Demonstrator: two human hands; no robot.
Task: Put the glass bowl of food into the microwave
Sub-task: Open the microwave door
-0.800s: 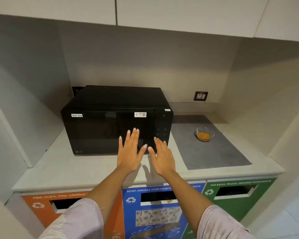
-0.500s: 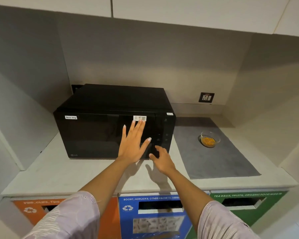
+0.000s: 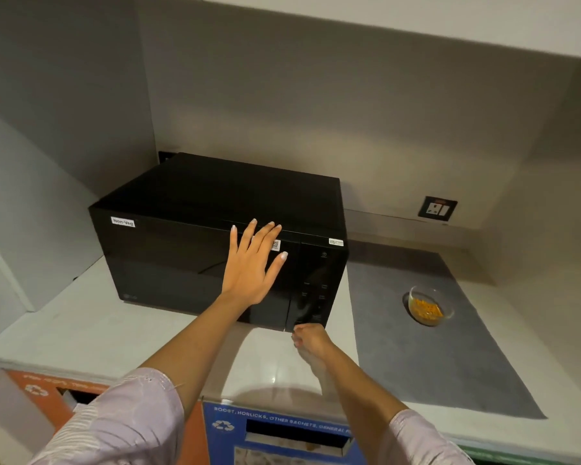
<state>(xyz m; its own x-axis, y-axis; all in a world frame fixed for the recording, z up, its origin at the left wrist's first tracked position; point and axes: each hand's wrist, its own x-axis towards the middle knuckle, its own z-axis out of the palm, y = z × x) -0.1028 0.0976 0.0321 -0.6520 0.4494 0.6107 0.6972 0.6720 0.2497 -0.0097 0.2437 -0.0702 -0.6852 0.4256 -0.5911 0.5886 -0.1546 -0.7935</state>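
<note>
Head view: the left hand [image 3: 250,263] lies flat, fingers spread, on the closed door of the black microwave [image 3: 215,236]. The right hand [image 3: 311,338] curls at the door's lower right corner (grip unclear). The glass bowl of food [image 3: 428,305] sits on a grey mat [image 3: 450,357], right on the table [image 3: 81,330].

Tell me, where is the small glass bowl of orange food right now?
The small glass bowl of orange food sits on the grey mat on the counter, to the right of the black microwave, untouched by either hand.
</note>
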